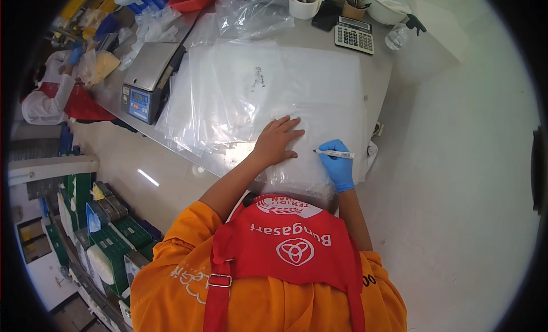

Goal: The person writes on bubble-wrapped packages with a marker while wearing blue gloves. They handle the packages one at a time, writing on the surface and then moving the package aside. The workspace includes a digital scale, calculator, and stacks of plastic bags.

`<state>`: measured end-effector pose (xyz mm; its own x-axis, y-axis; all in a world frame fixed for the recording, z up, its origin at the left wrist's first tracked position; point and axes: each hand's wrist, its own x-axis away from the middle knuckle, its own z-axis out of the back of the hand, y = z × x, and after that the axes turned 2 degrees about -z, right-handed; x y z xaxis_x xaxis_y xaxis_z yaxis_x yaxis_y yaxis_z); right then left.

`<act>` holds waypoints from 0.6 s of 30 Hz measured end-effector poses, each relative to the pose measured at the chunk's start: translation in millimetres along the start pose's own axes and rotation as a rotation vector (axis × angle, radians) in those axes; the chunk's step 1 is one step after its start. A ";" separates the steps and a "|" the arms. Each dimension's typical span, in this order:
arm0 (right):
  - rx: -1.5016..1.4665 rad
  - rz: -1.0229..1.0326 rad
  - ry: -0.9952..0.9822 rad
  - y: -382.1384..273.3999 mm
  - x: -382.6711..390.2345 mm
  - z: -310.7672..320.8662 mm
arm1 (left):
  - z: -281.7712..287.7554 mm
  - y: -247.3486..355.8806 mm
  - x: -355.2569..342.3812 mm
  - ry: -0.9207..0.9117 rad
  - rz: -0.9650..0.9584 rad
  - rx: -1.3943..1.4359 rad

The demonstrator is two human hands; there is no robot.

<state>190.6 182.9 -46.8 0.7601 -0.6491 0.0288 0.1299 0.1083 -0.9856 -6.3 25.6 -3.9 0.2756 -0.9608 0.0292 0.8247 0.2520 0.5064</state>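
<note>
Spread fingers of my bare left hand (278, 139) press down on a stack of clear plastic bags (334, 89) on the steel table. My right hand (337, 166), in a blue glove, grips a white marker (339, 154) with its dark tip near the plastic, a little right of my left hand. Dark handwriting (257, 78) shows on the bags above my left hand. More loose bags (182, 121) lie fanned out to the left, beside a digital scale (148, 75).
A calculator (354, 39), tape roll (302, 6), bowl (388, 6) and spray bottle (397, 38) stand along the back. A co-worker (51, 98) in red and white works at far left. Green crates (108, 252) are below left; a pale wall (468, 189) runs at right.
</note>
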 end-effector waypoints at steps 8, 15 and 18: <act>0.128 0.073 -0.063 -4.2 -0.3 -1.6 | -1.6 -3.7 0.4 0.019 0.017 0.026; 0.087 0.071 -0.030 -5.9 4.5 -2.9 | 0.7 -1.9 1.4 0.024 0.026 0.031; 0.107 0.087 -0.027 -4.5 5.1 -4.5 | -0.3 -3.5 2.4 0.026 0.022 0.034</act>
<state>191.0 175.7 -42.9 0.7880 -0.6136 -0.0505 0.1287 0.2444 -0.9611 -8.4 22.4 -5.9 0.3064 -0.9517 0.0186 0.8011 0.2684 0.5351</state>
